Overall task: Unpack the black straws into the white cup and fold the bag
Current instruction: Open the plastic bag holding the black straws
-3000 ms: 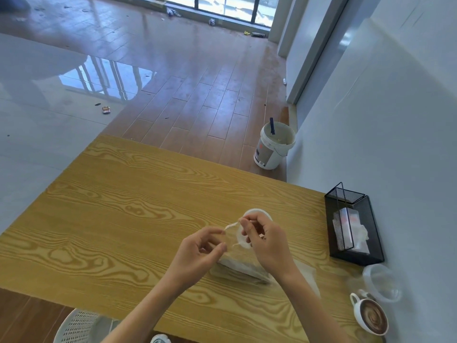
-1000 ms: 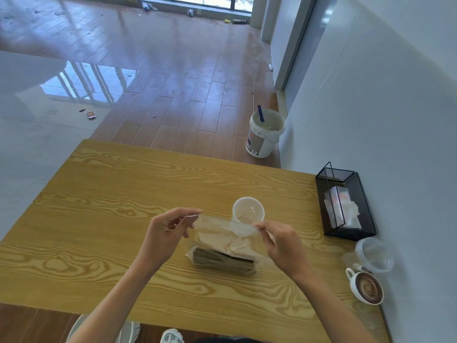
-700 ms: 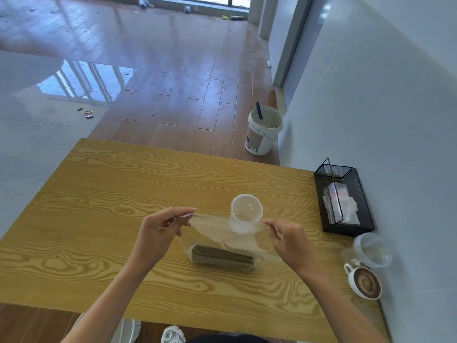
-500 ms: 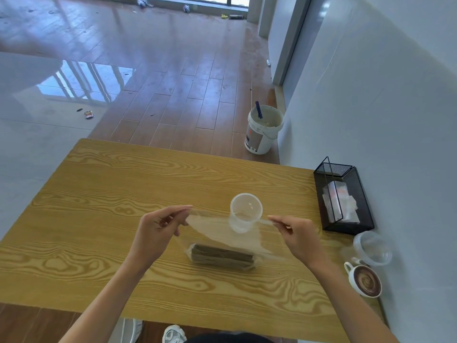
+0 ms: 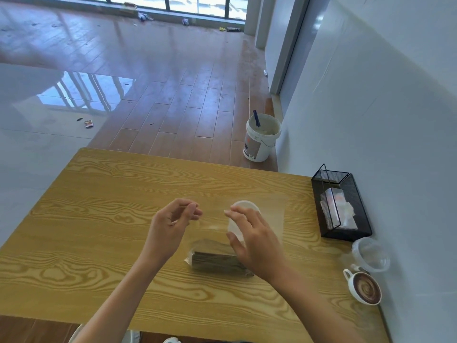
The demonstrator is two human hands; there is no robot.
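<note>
Table (image 5: 103,233): wood-grain top, yellow, smooth, faint sheen. Bag (image 5: 272,214): thin clear plastic film, glossy. White cup (image 5: 243,206): translucent plastic. Black basket (image 5: 351,194), right of frame: matt wire mesh. Floor (image 5: 173,70), upper left: glossy wood planks.

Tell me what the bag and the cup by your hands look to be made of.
Bag: thin clear plastic film, probably; the wood grain shows through it and it creases. White cup: seems translucent, frosted plastic, with a thin rim. Straws: a dark bundle inside the bag; material unclear.
</note>
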